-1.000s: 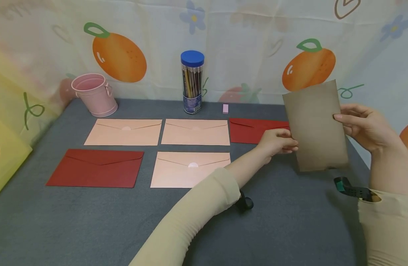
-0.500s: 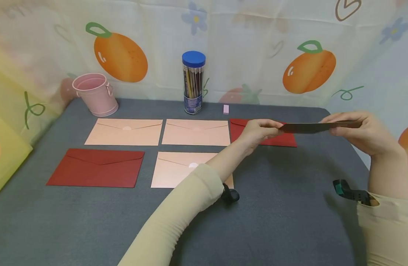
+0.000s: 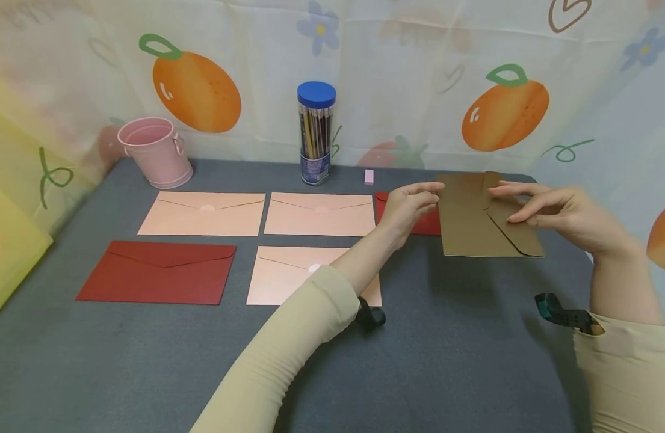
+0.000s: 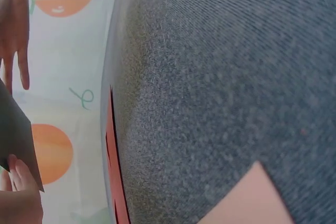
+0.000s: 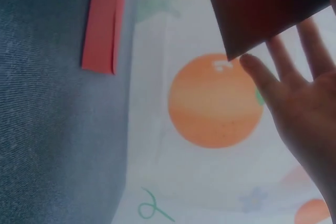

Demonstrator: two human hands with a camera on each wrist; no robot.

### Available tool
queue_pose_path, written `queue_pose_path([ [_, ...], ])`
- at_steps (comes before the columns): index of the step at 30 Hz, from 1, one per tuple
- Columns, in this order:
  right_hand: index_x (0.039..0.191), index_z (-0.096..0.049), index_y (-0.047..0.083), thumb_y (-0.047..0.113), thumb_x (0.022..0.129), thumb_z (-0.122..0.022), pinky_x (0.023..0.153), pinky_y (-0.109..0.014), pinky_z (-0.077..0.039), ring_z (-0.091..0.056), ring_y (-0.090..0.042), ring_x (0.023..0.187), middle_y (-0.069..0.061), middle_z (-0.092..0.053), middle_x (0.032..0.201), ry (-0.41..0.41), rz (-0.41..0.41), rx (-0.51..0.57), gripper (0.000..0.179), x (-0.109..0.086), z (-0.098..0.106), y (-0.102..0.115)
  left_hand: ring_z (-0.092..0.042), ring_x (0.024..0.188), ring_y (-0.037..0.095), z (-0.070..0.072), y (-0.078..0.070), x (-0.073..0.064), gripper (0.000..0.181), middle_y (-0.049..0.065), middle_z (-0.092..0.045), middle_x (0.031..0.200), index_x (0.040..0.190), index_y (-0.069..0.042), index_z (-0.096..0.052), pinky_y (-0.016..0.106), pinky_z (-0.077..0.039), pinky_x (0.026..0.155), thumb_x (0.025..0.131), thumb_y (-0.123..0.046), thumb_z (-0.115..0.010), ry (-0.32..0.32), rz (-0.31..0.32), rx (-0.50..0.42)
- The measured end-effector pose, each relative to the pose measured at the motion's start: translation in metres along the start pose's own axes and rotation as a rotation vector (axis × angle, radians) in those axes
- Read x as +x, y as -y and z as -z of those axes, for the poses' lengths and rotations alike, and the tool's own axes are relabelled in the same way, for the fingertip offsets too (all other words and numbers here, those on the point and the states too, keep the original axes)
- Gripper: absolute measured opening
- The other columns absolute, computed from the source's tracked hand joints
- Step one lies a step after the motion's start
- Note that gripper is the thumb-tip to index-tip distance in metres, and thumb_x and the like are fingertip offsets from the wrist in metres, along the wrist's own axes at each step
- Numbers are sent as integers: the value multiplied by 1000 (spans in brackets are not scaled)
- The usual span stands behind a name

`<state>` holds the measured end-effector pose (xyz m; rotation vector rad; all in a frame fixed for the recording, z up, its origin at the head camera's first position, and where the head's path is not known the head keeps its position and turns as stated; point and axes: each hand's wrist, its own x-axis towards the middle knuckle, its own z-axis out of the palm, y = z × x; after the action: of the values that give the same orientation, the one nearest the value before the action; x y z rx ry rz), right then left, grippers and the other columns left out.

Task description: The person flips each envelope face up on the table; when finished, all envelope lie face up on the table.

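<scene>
A brown envelope (image 3: pixel 467 222) is held up above the table at the right, its flap side facing the head camera and its flap along the right side. My left hand (image 3: pixel 408 210) pinches its left edge near the upper corner. Over the flap, my right hand (image 3: pixel 565 216) has its fingers spread and fairly straight, the tips at the paper. From the right wrist, the envelope (image 5: pixel 273 9) looks dark, with the right hand (image 5: pixel 304 98) at its edge. Partly behind the left hand and brown envelope lies a red envelope (image 3: pixel 424 226).
Peach envelopes (image 3: pixel 202 221) and another red envelope (image 3: pixel 153 279) lie in rows on the grey table (image 3: pixel 148 367). My left forearm covers part of the front peach envelope (image 3: pixel 278 282). Along the back stand a pink bucket (image 3: pixel 159 159), a pencil tub (image 3: pixel 316 135) and a small pink block (image 3: pixel 369 177).
The brown envelope has turned from its plain side through edge-on to its flap side. My left hand has moved left and up; the right hand's fingers have loosened from the edge and spread over the flap.
</scene>
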<state>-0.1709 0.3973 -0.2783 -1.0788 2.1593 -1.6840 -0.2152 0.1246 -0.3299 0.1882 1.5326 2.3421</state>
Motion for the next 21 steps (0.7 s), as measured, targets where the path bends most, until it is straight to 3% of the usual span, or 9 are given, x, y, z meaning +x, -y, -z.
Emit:
queue_pose_path([
  [4,101,-69,-15,-29,86,-40,108,-17,-41,-28,-17,150,-14,-49,151,4,-48,-13,36,0,-2,-2,-62,84,10,1,1,0,42,4,-63,113,128,2,-61,42,-51,106,87,8,-63,-68,50,-24],
  [8,101,-69,-16,-27,88,-41,112,-14,-36,-31,-12,149,-12,-44,154,-23,-84,-3,32,1,-2,-4,-66,86,16,3,2,1,60,11,-62,117,139,-1,-46,44,-50,106,84,12,-65,-112,103,-108],
  [10,102,-69,-15,-25,89,-42,111,-13,-37,-35,-10,146,-9,-42,155,-35,-90,-10,31,1,-2,-6,-66,85,16,5,2,2,65,17,-61,125,144,-3,-42,44,-50,106,84,12,-64,-110,128,-143],
  [13,104,-69,-14,-24,90,-43,102,-12,-43,-38,-6,144,-7,-40,156,-37,-90,-30,31,2,-3,-8,-64,79,12,8,1,2,61,13,-64,115,144,-2,-44,40,-54,101,87,9,-63,-83,160,-150],
  [17,103,-70,-12,-18,92,-46,95,-11,-44,-41,-2,140,-2,-39,157,-87,-145,-145,27,1,-5,-7,-62,72,10,12,0,3,41,3,-61,89,130,0,-56,25,-60,76,89,6,-60,-37,196,-149],
  [21,104,-72,-6,-6,96,-53,90,-9,-43,-48,4,129,10,-49,145,-174,-295,-315,20,1,-8,-6,-62,68,11,16,-3,4,19,1,-59,81,103,-7,-58,20,-57,64,90,7,-57,5,208,-162],
])
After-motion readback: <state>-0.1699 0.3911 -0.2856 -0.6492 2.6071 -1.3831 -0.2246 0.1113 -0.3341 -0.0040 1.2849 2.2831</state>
